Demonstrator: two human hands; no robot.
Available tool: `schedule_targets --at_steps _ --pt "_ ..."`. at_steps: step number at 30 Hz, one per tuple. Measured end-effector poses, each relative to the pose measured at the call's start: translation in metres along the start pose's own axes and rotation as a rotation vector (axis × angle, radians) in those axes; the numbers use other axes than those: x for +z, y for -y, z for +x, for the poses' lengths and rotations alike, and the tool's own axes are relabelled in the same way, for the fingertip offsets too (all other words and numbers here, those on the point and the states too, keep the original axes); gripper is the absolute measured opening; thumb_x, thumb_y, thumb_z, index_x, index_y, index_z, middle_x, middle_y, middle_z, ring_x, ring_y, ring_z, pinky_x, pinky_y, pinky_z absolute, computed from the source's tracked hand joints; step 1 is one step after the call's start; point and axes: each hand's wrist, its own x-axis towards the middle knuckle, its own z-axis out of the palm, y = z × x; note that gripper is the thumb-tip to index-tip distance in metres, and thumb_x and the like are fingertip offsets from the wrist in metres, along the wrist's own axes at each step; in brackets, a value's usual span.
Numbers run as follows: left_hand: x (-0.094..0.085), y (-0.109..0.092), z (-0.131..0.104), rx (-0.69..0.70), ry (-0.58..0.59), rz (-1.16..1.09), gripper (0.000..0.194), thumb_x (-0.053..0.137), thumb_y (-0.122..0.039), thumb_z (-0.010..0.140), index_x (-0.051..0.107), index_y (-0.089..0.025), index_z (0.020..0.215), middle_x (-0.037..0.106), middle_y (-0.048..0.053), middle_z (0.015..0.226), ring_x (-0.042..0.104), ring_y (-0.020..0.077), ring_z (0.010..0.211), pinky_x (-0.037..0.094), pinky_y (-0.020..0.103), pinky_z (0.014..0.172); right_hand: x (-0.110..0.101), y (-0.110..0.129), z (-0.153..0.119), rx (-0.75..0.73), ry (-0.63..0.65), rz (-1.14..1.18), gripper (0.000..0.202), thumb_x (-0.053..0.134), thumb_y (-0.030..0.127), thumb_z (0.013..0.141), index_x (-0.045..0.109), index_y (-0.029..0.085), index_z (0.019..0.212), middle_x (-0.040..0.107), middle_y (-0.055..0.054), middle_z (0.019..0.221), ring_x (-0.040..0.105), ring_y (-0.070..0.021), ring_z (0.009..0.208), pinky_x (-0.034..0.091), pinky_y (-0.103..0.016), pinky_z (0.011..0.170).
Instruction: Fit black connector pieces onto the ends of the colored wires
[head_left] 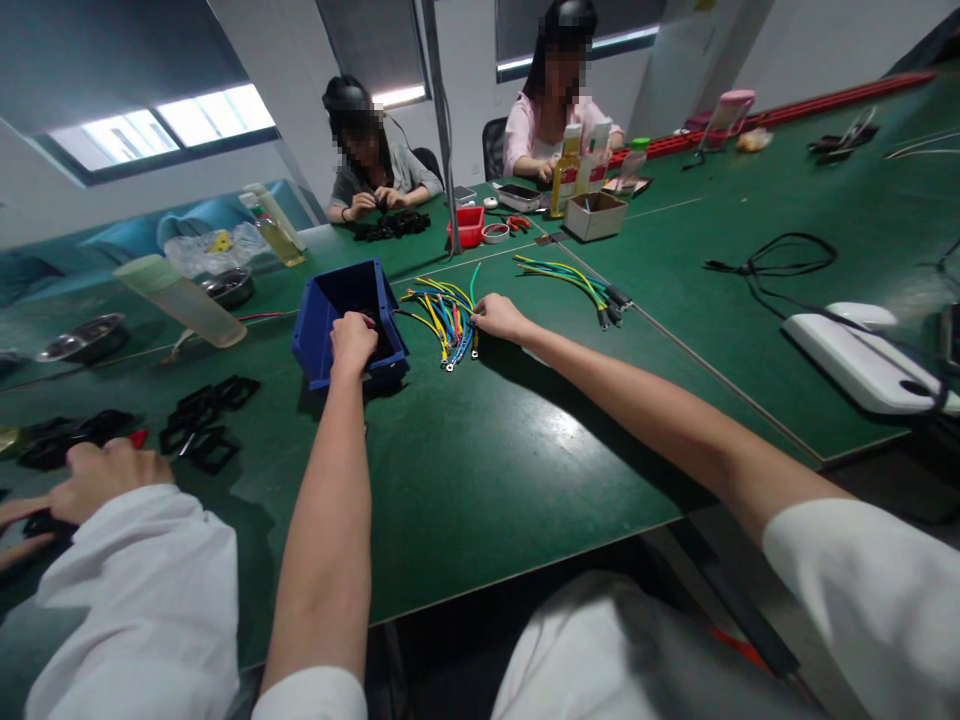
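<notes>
Head view: left hand (353,343) in blue bin (388,372), fingers hidden, can't tell grip; right hand (501,318) pinches wire (474,284) at cable pile (441,312).

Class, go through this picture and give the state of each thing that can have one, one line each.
Left hand: inside the bin; grip hidden
Right hand: fingertips at the loose wires; grip unclear
Blue bin: open-topped; contents unclear
Loose wires: spread in a pile
Wire bundle: lying together
Frosted bottle: capped
Cardboard box: open
Black cable: loosely looped
</notes>
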Motion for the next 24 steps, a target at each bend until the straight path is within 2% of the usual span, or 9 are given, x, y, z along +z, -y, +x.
schedule_targets --at_steps 4,9,12,19,24 --pt "0.002 0.001 0.0 -0.011 -0.01 -0.011 0.035 0.055 -0.013 0.074 0.069 -0.018 0.106 0.067 0.017 0.112 0.061 0.0321 0.111 0.048 0.041 0.094 0.004 -0.003 0.004 0.008 -0.024 0.081 0.027 0.052 0.027 0.086 0.073 0.011 0.088 0.073 -0.011 0.086 0.067 -0.0205 0.083 0.046 -0.025 0.073" --pt "0.004 0.002 0.001 -0.009 0.0 0.019 0.042 0.052 -0.015 0.077 0.063 -0.013 0.117 0.065 0.022 0.115 0.061 0.0358 0.112 0.049 0.043 0.092 0.01 -0.002 0.006 0.004 -0.177 0.234 0.024 0.056 0.028 0.087 0.073 0.014 0.095 0.074 -0.008 0.094 0.066 -0.0173 0.086 0.046 -0.024 0.076" --pt "0.003 0.001 0.001 -0.022 0.039 0.023 0.043 0.052 -0.016 0.077 0.061 -0.012 0.119 0.065 0.022 0.114 0.062 0.0344 0.111 0.049 0.042 0.092 0.012 -0.002 0.005 -0.004 -0.224 0.304 0.024 0.057 0.029 0.087 0.072 0.014 0.097 0.074 -0.007 0.097 0.065 -0.016 0.088 0.045 -0.023 0.078" --pt "-0.002 -0.001 -0.004 -0.005 0.073 0.017 0.028 0.059 -0.016 0.075 0.068 -0.018 0.102 0.068 0.016 0.109 0.063 0.0309 0.107 0.048 0.038 0.092 0.022 -0.007 0.004 0.007 -0.288 0.404 0.025 0.055 0.029 0.088 0.072 0.013 0.099 0.073 -0.006 0.097 0.065 -0.0144 0.086 0.045 -0.023 0.079" --pt "-0.003 -0.002 -0.007 0.011 0.018 0.015 0.029 0.061 -0.015 0.072 0.068 -0.02 0.101 0.067 0.013 0.107 0.062 0.0295 0.104 0.048 0.037 0.091 0.028 -0.011 0.008 0.01 -0.344 0.44 0.025 0.056 0.03 0.088 0.072 0.013 0.098 0.073 -0.006 0.094 0.064 -0.0148 0.084 0.045 -0.024 0.078"
